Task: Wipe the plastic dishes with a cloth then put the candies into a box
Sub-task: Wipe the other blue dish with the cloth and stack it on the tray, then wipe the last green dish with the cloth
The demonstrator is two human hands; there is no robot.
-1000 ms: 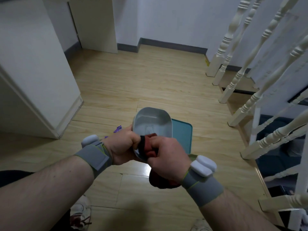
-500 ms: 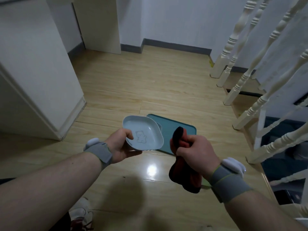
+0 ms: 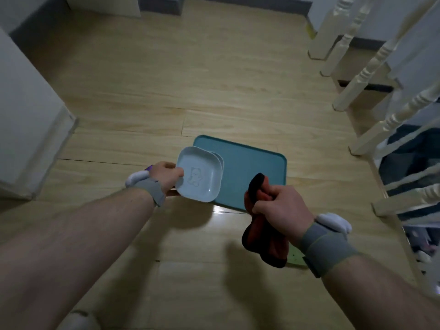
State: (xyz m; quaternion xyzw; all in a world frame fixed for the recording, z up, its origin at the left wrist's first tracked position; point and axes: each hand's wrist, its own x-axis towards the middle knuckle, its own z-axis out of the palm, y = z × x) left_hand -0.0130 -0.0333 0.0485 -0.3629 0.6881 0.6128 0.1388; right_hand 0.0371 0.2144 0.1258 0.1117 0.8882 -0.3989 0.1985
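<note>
While its thumb lies on the near left rim and its fingers curl under the edge, the left hand (image 3: 166, 175) grips a pale blue plastic dish (image 3: 198, 177), square with rounded corners and a small bear outline pressed into its well. That dish is held slightly tilted above the left end of a teal tray (image 3: 257, 172) lying flat on the wooden floor (image 3: 214, 79), and the rim of a second dish (image 3: 221, 158) peeks out just behind it, over the tray. To the right, the right hand (image 3: 278, 208) has its fingers clenched tight round a bunched red and black cloth (image 3: 264, 241), one end poking up past the knuckles and the rest hanging below the fist, apart from the dish. Both wrists wear grey bands with white pods. White stair balusters (image 3: 371, 65) rise at the right edge, and a white cabinet (image 3: 26, 129) stands at the left.
</note>
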